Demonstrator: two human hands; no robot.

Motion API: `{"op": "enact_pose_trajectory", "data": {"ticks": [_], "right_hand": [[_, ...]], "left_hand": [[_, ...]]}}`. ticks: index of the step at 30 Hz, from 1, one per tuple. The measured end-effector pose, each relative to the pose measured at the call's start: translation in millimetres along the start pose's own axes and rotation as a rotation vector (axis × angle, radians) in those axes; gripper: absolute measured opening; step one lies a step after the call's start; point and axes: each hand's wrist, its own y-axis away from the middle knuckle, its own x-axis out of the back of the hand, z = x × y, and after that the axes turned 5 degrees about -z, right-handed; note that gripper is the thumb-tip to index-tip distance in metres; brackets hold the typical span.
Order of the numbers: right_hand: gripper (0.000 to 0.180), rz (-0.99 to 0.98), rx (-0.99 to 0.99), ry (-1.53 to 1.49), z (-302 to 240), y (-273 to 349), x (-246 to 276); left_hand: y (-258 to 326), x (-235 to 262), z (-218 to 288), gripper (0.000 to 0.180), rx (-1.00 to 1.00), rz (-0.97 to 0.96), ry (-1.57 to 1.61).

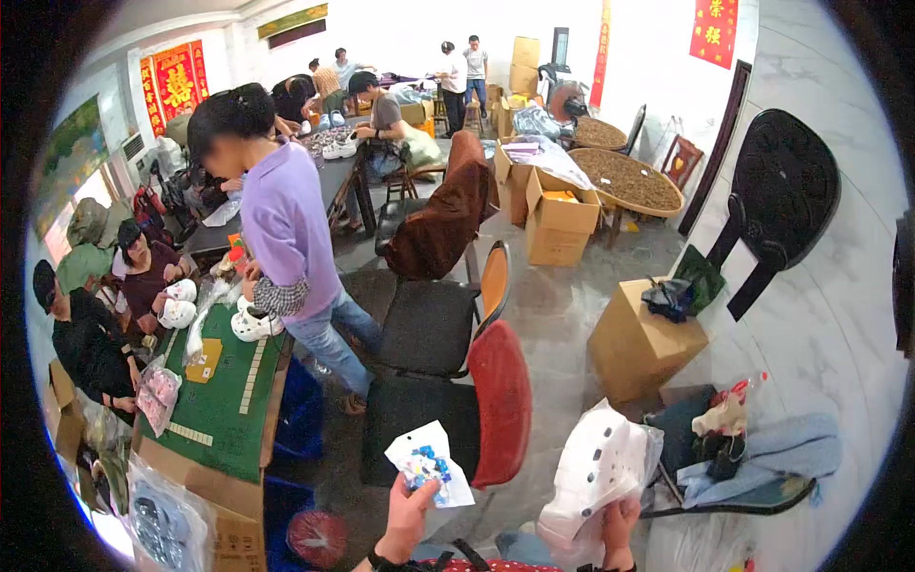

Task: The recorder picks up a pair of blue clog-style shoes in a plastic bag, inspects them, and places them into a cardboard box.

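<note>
My left hand [408, 515] pinches a small white-backed clear packet [456, 486] of blue and white shoe charms. In my right hand [621, 531] are white clogs [593, 467] with dark-looking holes, partly wrapped in clear plastic. The two hands are apart, low in the head view, and the packet does not touch the clogs. On the left stands a table with a green mat [224, 439]. White clogs [251, 324] are there by a standing person in purple, and another white pair [178, 305] is held by a seated person.
Black chairs [419, 329] and a red chair back [500, 405] stand ahead. A cardboard box [639, 348] is to the right, near a chair piled with clothes [762, 462]. Bagged grey-blue clogs [170, 520] and a bag of pink pieces [157, 398] lie left. Several people work farther back.
</note>
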Motion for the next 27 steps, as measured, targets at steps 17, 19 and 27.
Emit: {"op": "enact_pose_trajectory", "data": {"ticks": [17,19,27], "right_hand": [[0.021,-0.183,-0.012,-0.2,-105,-350,15],[0.02,-0.274,-0.007,-0.233,-117,-403,-7],[0.02,-0.24,-0.135,-0.178,-160,-578,-84]], "left_hand": [[-121,-265,-56,0.046,-0.136,0.185,0.345],[-152,-280,-65,0.046,-0.179,0.235,0.318],[-288,-338,-37,0.043,-0.248,0.353,0.226]]}}
